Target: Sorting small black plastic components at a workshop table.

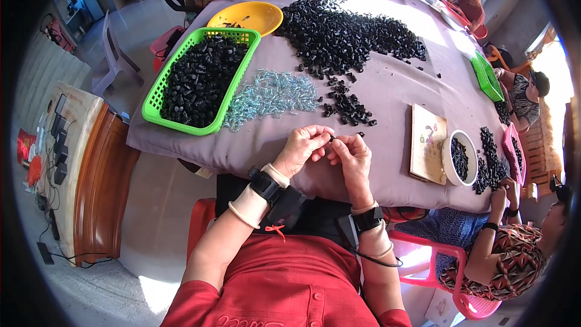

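Close to the table's near edge, my left hand (pixel 301 148) and my right hand (pixel 353 158) meet fingertip to fingertip. Both are closed in a pinch around a small black plastic piece (pixel 331 138), mostly covered by the fingers. Just beyond them lies a small cluster of black plastic pieces (pixel 346 104), trailing from a large black heap (pixel 330 39). Left of that cluster spreads a pile of clear bluish springs or coil-like pieces (pixel 275 97). A green basket (pixel 213 128) full of black pieces stands at the left edge.
A yellow plate (pixel 260 15) sits behind the basket. To the right are a booklet (pixel 427 145), a white bowl (pixel 449 163) with black pieces, and a green tray (pixel 486 77). Co-workers sit around the cloth-covered table (pixel 387 100); one person (pixel 490 260) is close at right.
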### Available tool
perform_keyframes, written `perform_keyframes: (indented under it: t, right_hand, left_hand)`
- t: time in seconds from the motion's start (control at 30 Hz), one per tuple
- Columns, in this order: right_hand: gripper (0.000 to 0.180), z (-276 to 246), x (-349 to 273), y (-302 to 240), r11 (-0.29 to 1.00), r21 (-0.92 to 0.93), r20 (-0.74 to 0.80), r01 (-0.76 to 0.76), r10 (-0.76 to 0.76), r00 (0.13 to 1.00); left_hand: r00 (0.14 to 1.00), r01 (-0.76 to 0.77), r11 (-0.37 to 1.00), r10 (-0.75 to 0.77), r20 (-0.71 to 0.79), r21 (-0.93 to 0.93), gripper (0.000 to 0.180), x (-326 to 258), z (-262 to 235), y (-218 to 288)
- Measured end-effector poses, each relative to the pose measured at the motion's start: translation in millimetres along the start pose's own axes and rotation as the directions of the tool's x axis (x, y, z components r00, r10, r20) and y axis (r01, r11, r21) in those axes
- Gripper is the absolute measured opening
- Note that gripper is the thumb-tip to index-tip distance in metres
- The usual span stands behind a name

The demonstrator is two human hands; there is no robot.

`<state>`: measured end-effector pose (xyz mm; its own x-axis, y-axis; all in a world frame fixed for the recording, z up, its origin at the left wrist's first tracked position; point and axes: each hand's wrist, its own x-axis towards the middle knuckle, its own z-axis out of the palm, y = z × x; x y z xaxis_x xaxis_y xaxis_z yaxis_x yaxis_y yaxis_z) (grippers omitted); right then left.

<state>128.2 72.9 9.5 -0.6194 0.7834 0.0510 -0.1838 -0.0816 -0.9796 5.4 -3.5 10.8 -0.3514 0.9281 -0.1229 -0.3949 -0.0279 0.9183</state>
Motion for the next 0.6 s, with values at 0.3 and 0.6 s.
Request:
perform_keyframes:
  t: [0.3,0.6]
  right_hand:
    - [0.009,-2.0,2.2,8.5,0.994,-0.041,0.056,0.101,-0.099,0.994]
    - [0.019,14.6,-4.1,-14.0,1.000,-0.023,0.114,0.002,0.001,0.993]
  left_hand:
    - [0.998,-0.028,0.999,0.026,0.060,0.030,0.018,1.2,-1.8,-0.2]
    - [0.994,0.025,0.986,-0.007,0.109,-0.168,0.022,2.5,-11.7,-5.5]
